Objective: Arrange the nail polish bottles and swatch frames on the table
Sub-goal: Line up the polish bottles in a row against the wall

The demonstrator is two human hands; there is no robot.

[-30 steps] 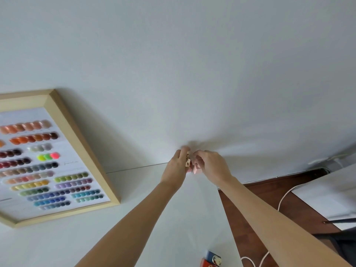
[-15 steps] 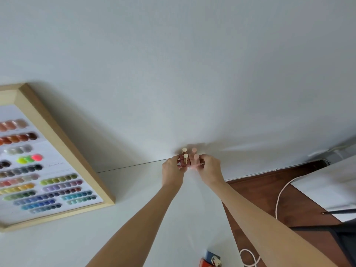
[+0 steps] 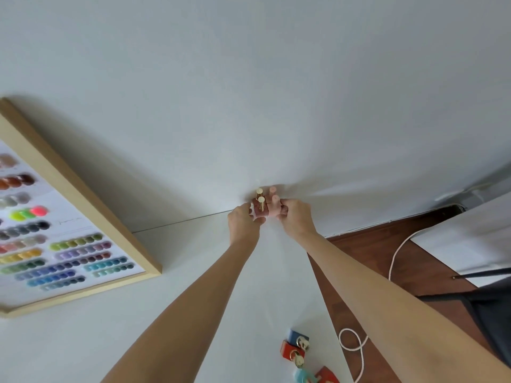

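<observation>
A small cluster of pink nail polish bottles (image 3: 266,205) with gold and pink caps stands at the far edge of the white table (image 3: 166,313), against the wall. My left hand (image 3: 243,222) grips the cluster from the left and my right hand (image 3: 297,218) grips it from the right, fingers curled around the bottles. A wooden swatch frame (image 3: 83,200) with rows of coloured nail swatches leans at the left of the table. More bottles (image 3: 296,346), red and blue with gold caps, lie near the table's front right edge.
A white wall (image 3: 249,92) rises right behind the table. To the right lies a brown wooden floor (image 3: 373,261) with a white cable (image 3: 392,261). A dark chair (image 3: 486,305) and another white surface (image 3: 470,239) sit at the far right.
Both hands have set the bottle cluster upright against the wall; the caps now show above the fingers. The view has shifted right, so the swatch frame sits further left.
</observation>
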